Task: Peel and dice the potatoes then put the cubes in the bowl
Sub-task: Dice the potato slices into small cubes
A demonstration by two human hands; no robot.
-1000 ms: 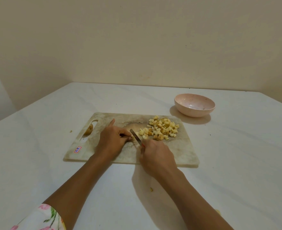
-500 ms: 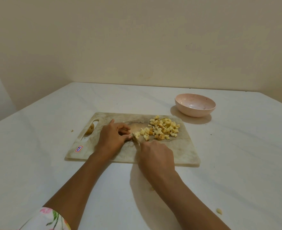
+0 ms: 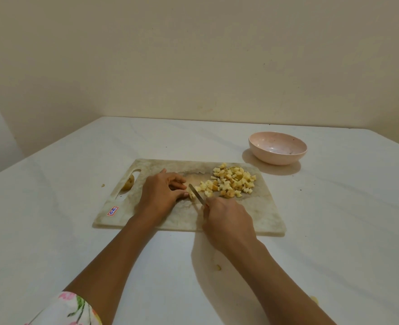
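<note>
Marble-look and stained, the board (image 3: 252,214) lies flat on the white table (image 3: 53,231) below my camera, with its handle slot (image 3: 132,174) at the left end. A small unpeeled potato (image 3: 128,182) shows through that slot, and a red and blue sticker (image 3: 112,211) sits near the board's front left corner.

My left hand (image 3: 161,193) rests on the middle of the board, fingers curled in, their tips pinching a small pale piece (image 3: 191,193) down against the surface. My right hand (image 3: 226,216) is wrapped round the knife (image 3: 196,197); the handle is hidden in the fist, and the blade slants away to the left. The blade lies against the right side of the piece, just beside the left fingertips. Whether the edge has bitten in, I cannot tell.

The cubes (image 3: 234,181) sit in a loose heap on the far right part of the board, the nearest ones close to the blade. The pink bowl (image 3: 277,158) stands upright on the table beyond the board's far right corner, apart from it, with a few dark specks inside.

A yellowish scrap (image 3: 218,267) lies on the table between my forearms. A floral sleeve (image 3: 69,310) shows at the bottom left.
</note>
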